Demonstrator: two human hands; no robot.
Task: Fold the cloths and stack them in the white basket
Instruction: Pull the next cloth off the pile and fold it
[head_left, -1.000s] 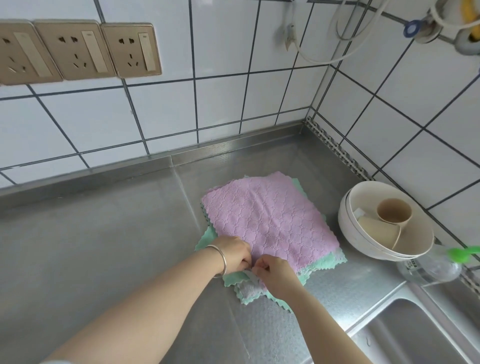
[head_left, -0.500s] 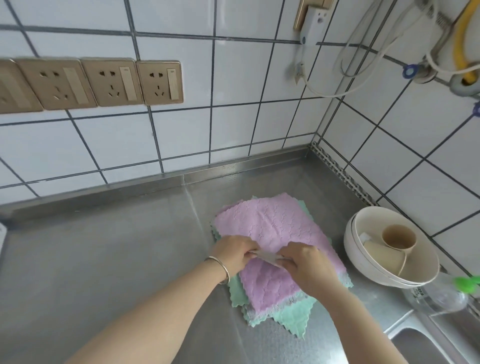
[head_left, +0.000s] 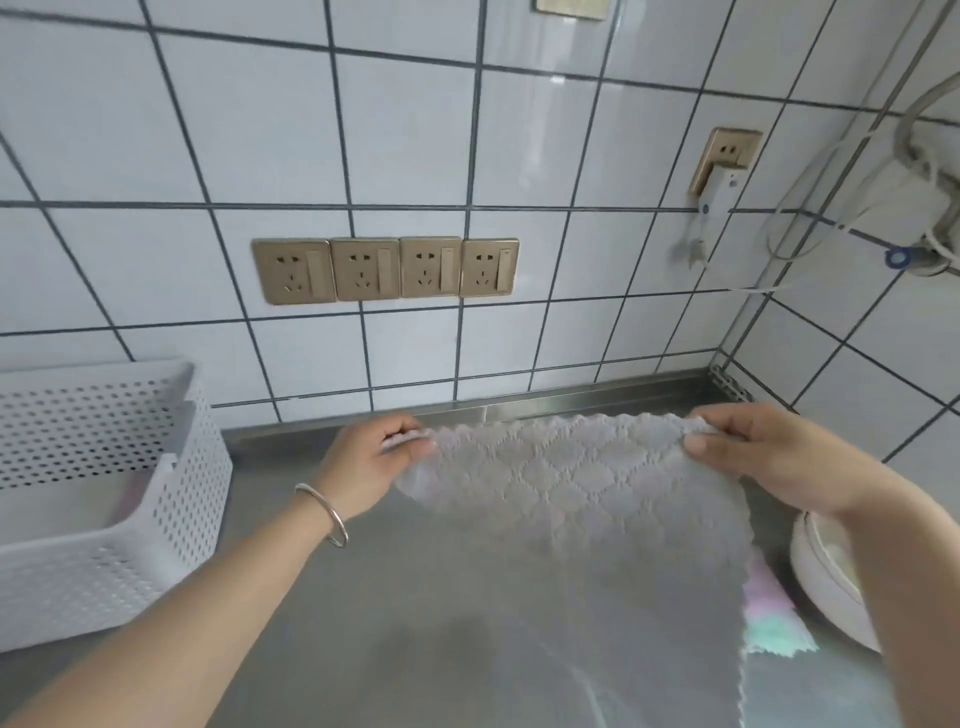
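Grey quilted microfibre cloth (head_left: 571, 509) is up in the air, and we see it stretched between both hands over the steel counter (head_left: 415, 623). Our left hand (head_left: 363, 462) pinches the top left corner, fingers closed on the fabric; our right hand (head_left: 769, 457) clamps the top right corner the same way. The cloth hangs open, unfolded, so folding is only starting, we reckon. Next comes bringing the corners together for a first fold. The white perforated plastic basket (head_left: 104, 519) waits at far left, well apart. Pink and green cloths (head_left: 769, 618) peek out near the right.
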